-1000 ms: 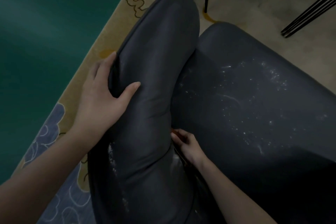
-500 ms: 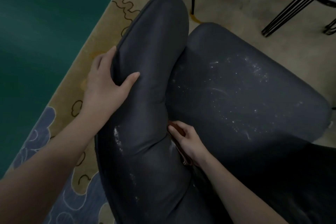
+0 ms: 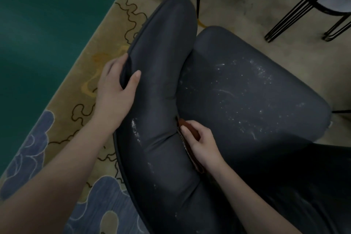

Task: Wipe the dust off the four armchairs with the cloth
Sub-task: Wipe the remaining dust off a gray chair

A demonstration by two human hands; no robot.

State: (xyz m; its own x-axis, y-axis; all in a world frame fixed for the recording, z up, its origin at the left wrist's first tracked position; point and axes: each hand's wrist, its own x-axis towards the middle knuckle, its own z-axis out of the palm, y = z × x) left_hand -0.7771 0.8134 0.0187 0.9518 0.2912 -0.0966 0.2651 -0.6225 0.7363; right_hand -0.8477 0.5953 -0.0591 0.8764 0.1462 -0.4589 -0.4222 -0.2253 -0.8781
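1. My left hand (image 3: 115, 93) grips the outer edge of the dark armchair (image 3: 163, 59), fingers curled behind it and thumb lying on its front.
2. My right hand (image 3: 204, 148) is curled round the reddish-brown cloth (image 3: 190, 129), which sits in the crease between back and seat (image 3: 281, 74).
3. White dust (image 3: 135, 128) streaks the back and speckles the seat.
4. The armchair stands on a patterned rug (image 3: 85, 104).

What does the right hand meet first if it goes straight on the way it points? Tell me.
The right hand, gripping the reddish-brown cloth, points up-left in the picture. It would likely first meet the dark grey padded armchair back, just ahead, though depth is unclear.
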